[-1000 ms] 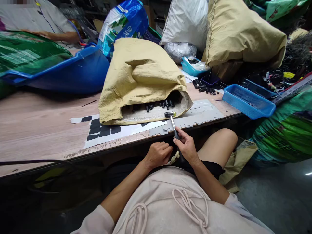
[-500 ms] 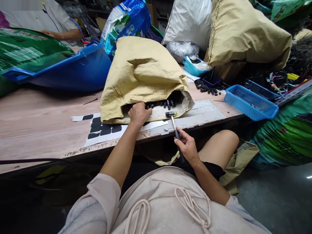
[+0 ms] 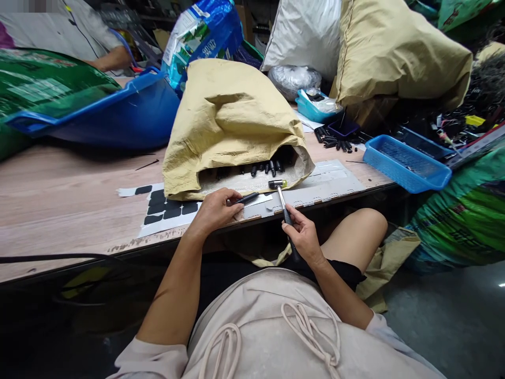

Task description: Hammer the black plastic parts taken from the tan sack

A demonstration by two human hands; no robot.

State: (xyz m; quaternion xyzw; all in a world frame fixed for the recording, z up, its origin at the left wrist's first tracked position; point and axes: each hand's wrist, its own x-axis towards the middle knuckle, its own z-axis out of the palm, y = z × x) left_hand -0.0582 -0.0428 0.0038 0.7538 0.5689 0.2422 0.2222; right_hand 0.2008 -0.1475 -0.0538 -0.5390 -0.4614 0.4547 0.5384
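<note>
My left hand (image 3: 219,211) pinches a slim black rod-like piece (image 3: 248,198) near the table's front edge, just below the mouth of a tan sack (image 3: 236,121). Several black pieces (image 3: 272,168) lie inside the sack's opening. In my right hand (image 3: 303,234) is a small hammer (image 3: 284,206) with a dark handle and a head that is black at one end and yellow at the other. Its head rests or hovers at the sack's lower lip; which one, I cannot tell. A white sheet with black squares (image 3: 158,202) lies partly under the sack.
A blue basin (image 3: 118,118) stands at left, a blue basket (image 3: 406,163) at the right table edge. More black pieces (image 3: 335,141) lie behind a grey board (image 3: 335,179). Full sacks fill the back. Another person's forearm (image 3: 114,59) shows at upper left.
My left hand has come out of the sack's mouth, down and slightly left, and now holds a black piece. The right hand and hammer have barely moved. The other person's arm has shifted slightly.
</note>
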